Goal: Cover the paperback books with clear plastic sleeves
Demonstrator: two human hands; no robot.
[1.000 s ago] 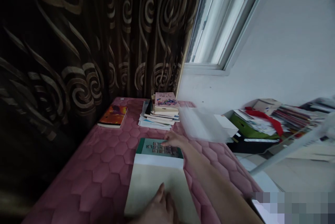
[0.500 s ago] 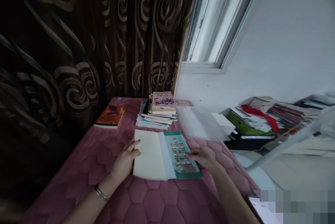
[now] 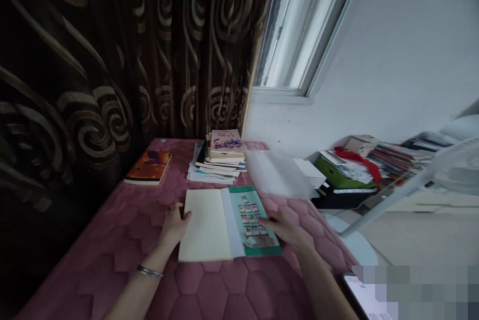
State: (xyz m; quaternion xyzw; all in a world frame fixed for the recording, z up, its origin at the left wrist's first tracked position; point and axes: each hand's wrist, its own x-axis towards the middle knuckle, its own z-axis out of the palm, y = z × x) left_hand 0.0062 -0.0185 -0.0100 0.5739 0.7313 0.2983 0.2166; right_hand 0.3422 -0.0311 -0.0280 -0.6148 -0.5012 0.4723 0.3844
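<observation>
Left hand [image 3: 172,222] is lying flat with its grip released, fingertips touching the left edge of the open book with a cream left half and a green picture-grid cover [image 3: 224,222]. Right hand [image 3: 284,227] is also lying flat and unclenched, fingers resting on the book's green right edge. Nothing is being grasped.

The book is lying flat and spread open on the pink hexagon-quilted mattress [image 3: 232,290], about mid-width and toward the near edge, between the two hands. A thin silver bangle [image 3: 148,272] is sitting on the left wrist.

Toward the far edge:
- A stack of books topped by a pink-covered one [image 3: 219,160] is sitting just beyond the open book.
- An orange-covered book [image 3: 148,166] is lying alone near the far left corner.

A blurred translucent sheet [image 3: 277,172] is showing over the right edge; can't tell what's holding it.
</observation>
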